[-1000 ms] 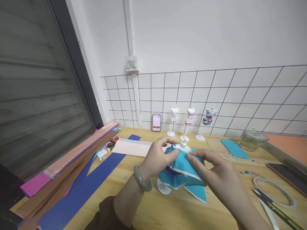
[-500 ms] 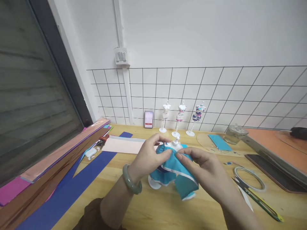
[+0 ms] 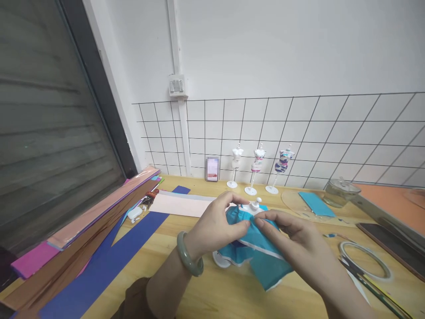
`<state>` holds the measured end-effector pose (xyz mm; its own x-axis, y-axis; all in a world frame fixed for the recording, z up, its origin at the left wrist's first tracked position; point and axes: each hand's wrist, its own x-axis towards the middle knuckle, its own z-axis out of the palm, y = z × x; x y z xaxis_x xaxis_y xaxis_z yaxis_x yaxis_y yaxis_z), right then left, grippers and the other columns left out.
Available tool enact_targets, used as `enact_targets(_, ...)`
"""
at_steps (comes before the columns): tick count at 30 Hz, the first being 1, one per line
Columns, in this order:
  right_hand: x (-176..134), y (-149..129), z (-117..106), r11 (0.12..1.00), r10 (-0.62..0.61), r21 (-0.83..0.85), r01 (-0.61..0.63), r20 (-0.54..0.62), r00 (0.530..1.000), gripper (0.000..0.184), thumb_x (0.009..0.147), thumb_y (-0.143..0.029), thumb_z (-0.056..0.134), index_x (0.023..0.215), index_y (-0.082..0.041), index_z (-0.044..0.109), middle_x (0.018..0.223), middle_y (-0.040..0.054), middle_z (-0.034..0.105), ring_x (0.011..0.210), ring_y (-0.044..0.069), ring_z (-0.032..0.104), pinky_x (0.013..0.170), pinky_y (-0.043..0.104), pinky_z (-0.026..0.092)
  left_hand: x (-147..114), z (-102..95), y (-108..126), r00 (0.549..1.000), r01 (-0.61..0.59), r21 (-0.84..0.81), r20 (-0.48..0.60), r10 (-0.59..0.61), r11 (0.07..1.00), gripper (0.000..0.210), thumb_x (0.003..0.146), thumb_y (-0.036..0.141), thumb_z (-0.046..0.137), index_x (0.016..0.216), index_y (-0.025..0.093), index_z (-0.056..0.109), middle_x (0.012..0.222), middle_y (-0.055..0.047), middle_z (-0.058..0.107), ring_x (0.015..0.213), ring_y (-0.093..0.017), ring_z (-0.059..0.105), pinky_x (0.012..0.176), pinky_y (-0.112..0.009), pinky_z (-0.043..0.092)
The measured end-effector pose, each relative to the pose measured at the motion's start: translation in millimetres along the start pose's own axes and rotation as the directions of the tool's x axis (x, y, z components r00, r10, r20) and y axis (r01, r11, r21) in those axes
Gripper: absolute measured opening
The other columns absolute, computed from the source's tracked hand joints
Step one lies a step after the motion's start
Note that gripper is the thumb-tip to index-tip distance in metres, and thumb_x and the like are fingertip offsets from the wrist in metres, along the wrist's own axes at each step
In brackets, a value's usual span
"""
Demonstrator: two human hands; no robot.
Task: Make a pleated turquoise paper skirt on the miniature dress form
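A small white dress form (image 3: 255,205) stands tilted between my hands, dressed in a blue skirt-like piece (image 3: 239,254) with white edging. My left hand (image 3: 221,223), with a green bangle at the wrist, curls around its left side, thumb pressed on the blue fabric. Thumb and forefinger of my right hand (image 3: 295,239) pinch the fabric's upper edge at the front of the form. A loose blue flap (image 3: 270,266) hangs below the right fingers. The form's white round base (image 3: 221,259) shows at the lower left; its stem is hidden.
Three small dress forms (image 3: 257,164) and a phone (image 3: 212,169) stand along the wall. Coloured sheets (image 3: 133,248) and an earbud case (image 3: 134,215) lie left. On the right are folded blue fabric (image 3: 317,204), a glass jar (image 3: 341,192), a tape roll (image 3: 365,260) and a yellow-green cutter (image 3: 388,290).
The whole view has shifted, so things appear further right and slightly lower. Both hands keep their hold on the blue fabric, and the dress form leans a little more to the right.
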<state>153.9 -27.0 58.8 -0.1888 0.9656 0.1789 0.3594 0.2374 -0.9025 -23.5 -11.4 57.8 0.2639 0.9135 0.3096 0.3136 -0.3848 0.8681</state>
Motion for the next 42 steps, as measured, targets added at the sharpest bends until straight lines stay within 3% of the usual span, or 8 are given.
enact_targets(6,0.5,0.2,-0.9,0.999,-0.022,0.030,0.022,-0.017,1.000,0.036,0.082,-0.052,0.055,0.094,-0.022,0.070,0.075,0.0031,0.069,0.065,0.019,0.063,0.055,0.028,0.051,-0.5,-0.9,0.6,1.000,-0.008,-0.015,0.012,0.008,1.000,0.033,0.072,0.019,0.063,0.104,0.022,0.057,0.108,-0.004,0.063,0.101,-0.022,0.060,0.078,-0.031,0.051)
enact_targets(19,-0.2,3.1,6.3,0.999,-0.046,0.014,0.048,-0.103,0.994,0.034,0.077,-0.053,0.061,0.091,-0.023,0.072,0.082,0.0034,0.072,0.072,0.021,0.066,0.059,0.028,0.053,-2.0,2.0,3.3,1.000,-0.011,0.035,-0.029,0.012,0.999,0.030,0.074,0.021,0.061,0.103,0.023,0.057,0.108,-0.003,0.061,0.105,-0.021,0.057,0.080,-0.030,0.050)
enact_targets(24,0.4,3.1,7.5,0.998,-0.046,-0.047,0.040,-0.136,0.990,0.031,0.080,-0.051,0.057,0.084,-0.023,0.068,0.070,0.0004,0.068,0.058,0.017,0.060,0.047,0.025,0.046,-1.9,1.7,4.1,0.999,-0.016,0.027,-0.032,0.017,1.000,0.028,0.074,0.020,0.061,0.102,0.022,0.057,0.107,-0.003,0.061,0.102,-0.020,0.058,0.081,-0.030,0.049)
enact_targets(38,2.6,3.0,8.8,0.989,-0.077,-0.141,0.052,-0.182,0.980,0.028,0.081,-0.048,0.055,0.082,-0.022,0.066,0.066,-0.0015,0.063,0.055,0.014,0.053,0.044,0.024,0.038,-0.2,3.4,3.8,0.997,-0.045,0.023,-0.062,0.047,0.999,0.019,0.079,0.019,0.058,0.097,0.022,0.059,0.103,-0.002,0.064,0.103,-0.019,0.058,0.093,-0.034,0.045)
enact_targets(42,3.2,2.4,9.3,0.988,-0.076,-0.148,0.050,-0.178,0.981,0.027,0.081,-0.048,0.055,0.081,-0.023,0.065,0.064,-0.0019,0.061,0.054,0.014,0.052,0.042,0.023,0.035,-0.3,5.3,3.7,0.993,-0.060,0.041,-0.100,0.064,0.997,0.015,0.080,0.027,0.060,0.095,0.022,0.059,0.101,-0.002,0.064,0.100,-0.020,0.058,0.090,-0.035,0.046)
